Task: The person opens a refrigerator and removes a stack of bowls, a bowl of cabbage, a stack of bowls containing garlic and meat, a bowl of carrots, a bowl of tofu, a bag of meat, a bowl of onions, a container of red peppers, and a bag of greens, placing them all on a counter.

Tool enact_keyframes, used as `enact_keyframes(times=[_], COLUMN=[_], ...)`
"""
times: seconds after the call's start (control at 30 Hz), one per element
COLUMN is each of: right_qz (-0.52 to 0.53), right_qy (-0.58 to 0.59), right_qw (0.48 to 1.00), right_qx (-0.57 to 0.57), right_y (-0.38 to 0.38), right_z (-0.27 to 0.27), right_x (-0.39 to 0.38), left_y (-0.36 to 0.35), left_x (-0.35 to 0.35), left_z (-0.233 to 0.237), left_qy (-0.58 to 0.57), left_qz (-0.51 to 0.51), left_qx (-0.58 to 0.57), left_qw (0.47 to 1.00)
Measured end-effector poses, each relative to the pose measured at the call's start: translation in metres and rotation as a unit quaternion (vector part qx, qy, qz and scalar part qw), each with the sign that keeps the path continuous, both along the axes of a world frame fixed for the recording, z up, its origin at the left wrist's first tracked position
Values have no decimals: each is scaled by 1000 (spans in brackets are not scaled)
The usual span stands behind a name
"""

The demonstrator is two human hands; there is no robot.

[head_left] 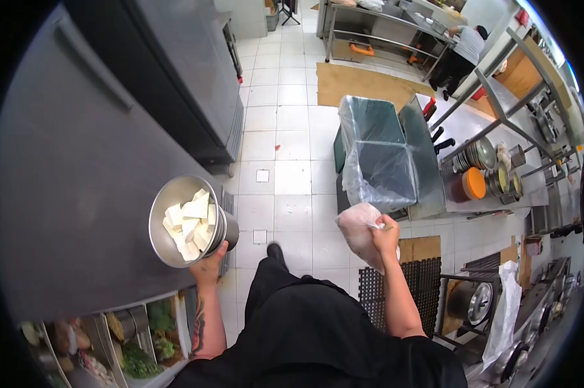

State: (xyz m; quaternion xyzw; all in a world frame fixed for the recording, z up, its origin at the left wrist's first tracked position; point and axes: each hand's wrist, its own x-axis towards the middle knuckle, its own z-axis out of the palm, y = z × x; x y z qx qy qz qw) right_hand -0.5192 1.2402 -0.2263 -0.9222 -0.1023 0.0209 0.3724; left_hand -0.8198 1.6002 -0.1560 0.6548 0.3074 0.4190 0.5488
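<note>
Stacked metal bowls (157, 226) rest in my left hand (209, 264), whose fingers wrap round their right underside. White chunks of food (192, 223) lie in the top bowl. My right hand (386, 234) is closed on the gathered neck of a plastic bag (358, 233), which hangs to the left of the hand. What the bag holds is too blurred to tell. Just beyond the bag stands a green bin (373, 123) with a clear liner (382, 168).
Grey refrigerators (78, 161) line the left side. On the right, a metal counter (460, 202) holds an orange-lidded container (474, 183), bowls and knives. Black mats (421, 284) lie below it. A co-worker (466, 52) stands at the far right sink.
</note>
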Motion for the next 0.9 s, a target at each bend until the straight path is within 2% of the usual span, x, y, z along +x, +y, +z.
enact_keyframes(times=[0.17,0.23,0.3,0.4,0.43,0.5,0.53,0.6,0.63,0.67,0.7,0.8,0.9], right_qz=[-73,-132,-172,-241,-265,-286,-292,-320,-338,-340,-343,-343,-338], right_qy=[4,22,27,34,33,29,24,41,62,61,63,49,45], right_qw=[996,990,983,968,961,956,955,945,938,938,936,937,940], right_qx=[-42,-46,-52,-61,-69,-59,-53,-43,-37,-37,-43,-47,-23], right_y=[3,8,9,31,37,48,56,75,85,105,121,142,186], right_z=[-50,-54,-58,-51,-48,-49,-53,-60,-63,-72,-76,-101,-95], right_x=[74,96,112,151,159,185,201,239,261,313,336,428,510], left_y=[87,127,163,208,220,250,262,285,298,321,335,364,393], left_x=[119,174,231,339,368,437,464,519,550,607,632,702,758], left_z=[-17,-27,-26,-5,12,17,19,25,20,5,-4,-25,-31], left_qy=[29,11,55,-4,22,-50,-55,24,23,-28,-75,-77,-76], left_qz=[-44,-80,-115,-106,-107,-125,-135,-125,-130,-137,-138,-127,-114], left_qx=[24,26,1,-5,-82,41,43,-44,-43,4,50,60,67], left_qw=[998,996,992,994,991,990,988,991,990,990,986,987,988])
